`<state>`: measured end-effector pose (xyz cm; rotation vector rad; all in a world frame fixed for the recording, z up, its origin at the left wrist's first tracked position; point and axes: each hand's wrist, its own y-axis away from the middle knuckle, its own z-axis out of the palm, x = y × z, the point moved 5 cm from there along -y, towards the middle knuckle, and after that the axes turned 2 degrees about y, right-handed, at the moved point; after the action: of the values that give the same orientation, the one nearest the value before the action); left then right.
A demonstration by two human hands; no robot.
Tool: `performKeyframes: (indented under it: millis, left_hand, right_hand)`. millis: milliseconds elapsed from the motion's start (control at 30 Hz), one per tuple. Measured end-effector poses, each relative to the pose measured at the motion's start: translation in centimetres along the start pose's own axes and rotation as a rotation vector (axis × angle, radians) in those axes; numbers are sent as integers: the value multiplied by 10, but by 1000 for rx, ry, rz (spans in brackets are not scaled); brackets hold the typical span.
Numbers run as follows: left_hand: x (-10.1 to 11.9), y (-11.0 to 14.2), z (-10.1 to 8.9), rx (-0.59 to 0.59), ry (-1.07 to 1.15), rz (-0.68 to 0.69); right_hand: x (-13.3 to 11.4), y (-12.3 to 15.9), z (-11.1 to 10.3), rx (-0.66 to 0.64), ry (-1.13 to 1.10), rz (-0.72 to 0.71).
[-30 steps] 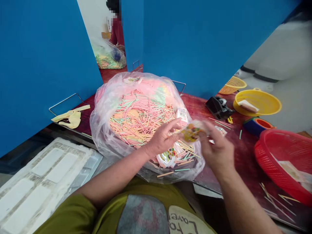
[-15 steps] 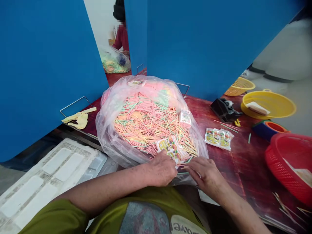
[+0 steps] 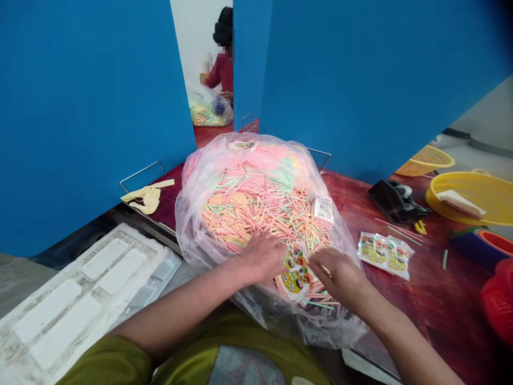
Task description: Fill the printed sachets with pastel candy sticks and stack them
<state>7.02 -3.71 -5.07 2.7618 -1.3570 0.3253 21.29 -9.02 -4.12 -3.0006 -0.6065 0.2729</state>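
- Printed packet (image 3: 295, 280): lying face up on the loose sticks (image 3: 256, 206), at the near side of the open plastic bag (image 3: 190, 216), between the two hands.
- Left hand (image 3: 265, 258): over the packet's left edge, fingers bent. Can't tell if it's pinching the packet.
- Right hand (image 3: 336, 272): at the packet's right side, thumb and fingers drawn together — can't tell if anything is between them.
- White slab (image 3: 86, 299): lower left, off the table's near edge, four recesses in view.
- Bag: sits at the near edge of the table (image 3: 449, 315), its front hanging over. Pink, green, yellow and orange sticks inside.
- White block (image 3: 323, 210): on the sticks, right side of the bag.
- Flat packets (image 3: 385, 253): on the table, just right of the bag.
- Red basket (image 3: 499, 299): toward the table's right, cut by the frame.
- Yellow strip (image 3: 148, 198): at the table's left corner, by a wire bracket (image 3: 144, 175).
- Black tape dispenser (image 3: 396, 202): right of the bag, toward the far edge — yellow basket (image 3: 479, 195) beside it.
- Blue panels (image 3: 340, 80): along the far edge. Co-worker (image 3: 222, 72) in the gap, another bag of sticks (image 3: 210, 109) in front.
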Motion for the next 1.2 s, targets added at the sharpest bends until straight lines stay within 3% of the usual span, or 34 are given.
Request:
performKeyframes:
  millis: [100, 200, 267, 400, 533, 700, 833, 967, 1033, 1200]
  left_hand:
    - [17, 0, 20, 34, 1, 38]
    - [14, 5, 21, 40, 38, 69]
    - [3, 8, 12, 35, 77, 89]
    - [-36, 9, -13, 54, 80, -56]
    - [-61, 8, -19, 21, 19, -192]
    - [-55, 6, -13, 71, 53, -196]
    - [-49, 4, -11, 13, 13, -203]
    - [-54, 9, -12, 4, 18, -190]
    - [-59, 10, -14, 49, 38, -214]
    - [-61, 0, -22, 227, 191, -246]
  right_hand:
    - [3, -68, -7, 62, 284, 65]
    - [6, -114, 5, -68, 393, 1]
    - [11, -126, 18, -169, 404, -24]
    - [10, -122, 27, -103, 494, -98]
    - [2, -107, 21, 14, 549, -198]
    - [7, -101, 16, 86, 494, -158]
    - [8, -109, 24, 63, 526, -94]
    - [1, -106, 27, 69, 512, -169]
    - [5, -103, 22, 93, 477, -161]
    - [29, -107, -11, 171, 267, 73]
